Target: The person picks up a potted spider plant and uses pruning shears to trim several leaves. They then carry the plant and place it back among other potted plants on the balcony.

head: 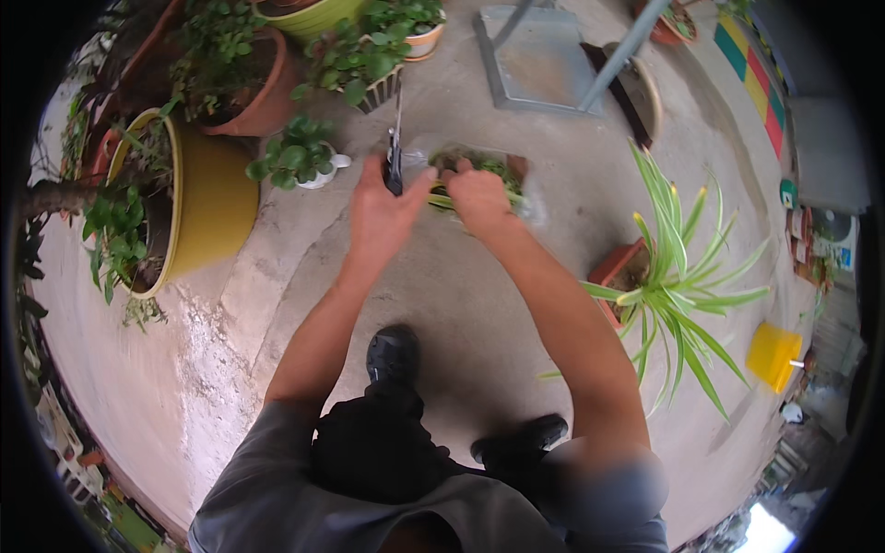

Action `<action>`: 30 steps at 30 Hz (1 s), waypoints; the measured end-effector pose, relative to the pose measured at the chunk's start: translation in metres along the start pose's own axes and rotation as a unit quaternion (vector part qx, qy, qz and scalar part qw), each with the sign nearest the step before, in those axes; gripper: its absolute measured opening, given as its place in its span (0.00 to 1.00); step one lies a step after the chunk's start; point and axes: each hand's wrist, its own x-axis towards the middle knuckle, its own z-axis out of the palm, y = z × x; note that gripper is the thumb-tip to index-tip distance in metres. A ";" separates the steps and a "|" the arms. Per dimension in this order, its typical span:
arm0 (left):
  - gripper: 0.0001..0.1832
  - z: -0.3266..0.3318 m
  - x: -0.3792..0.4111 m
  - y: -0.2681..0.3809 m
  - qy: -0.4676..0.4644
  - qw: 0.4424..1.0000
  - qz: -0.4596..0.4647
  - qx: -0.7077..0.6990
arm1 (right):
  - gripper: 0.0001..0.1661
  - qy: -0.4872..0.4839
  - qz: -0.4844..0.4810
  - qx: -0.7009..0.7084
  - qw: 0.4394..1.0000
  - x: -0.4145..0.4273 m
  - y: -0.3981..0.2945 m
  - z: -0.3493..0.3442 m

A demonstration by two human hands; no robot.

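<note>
My left hand [387,204] has dark-handled scissors or shears [394,155] in it, their metal blades pointing away from me; the exact tool type is unclear. My right hand [477,193] is over a clear plastic bag [536,207] on the ground that holds green plant cuttings [510,176]. The right fingertips reach into the greenery, and what they hold is hidden. A long pale-green leaf [440,201] lies across the bag's near side. To the right, a spider plant [674,276] grows in a terracotta-coloured pot [612,276].
At the left stand a large yellow pot [214,200], a terracotta pot [266,104] and a small white pot [321,180] with round-leaved plants. Ahead is a grey metal tray [539,62] with a slanted pole [622,55]. A yellow container [774,356] stands far right.
</note>
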 end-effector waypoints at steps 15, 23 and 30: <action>0.17 -0.038 -0.019 0.015 0.019 0.999 0.022 0.021 | 0.07 0.299 0.221 0.598 0.710 -0.190 -0.064 0.011; 0.22 -0.030 -0.094 0.061 -0.360 0.909 0.163 0.135 | 0.22 0.369 0.445 0.705 0.410 -0.282 0.022 0.090; 0.16 0.013 -0.118 0.032 -0.502 0.803 0.216 0.240 | 0.24 0.301 0.368 0.827 0.301 -0.284 0.011 0.102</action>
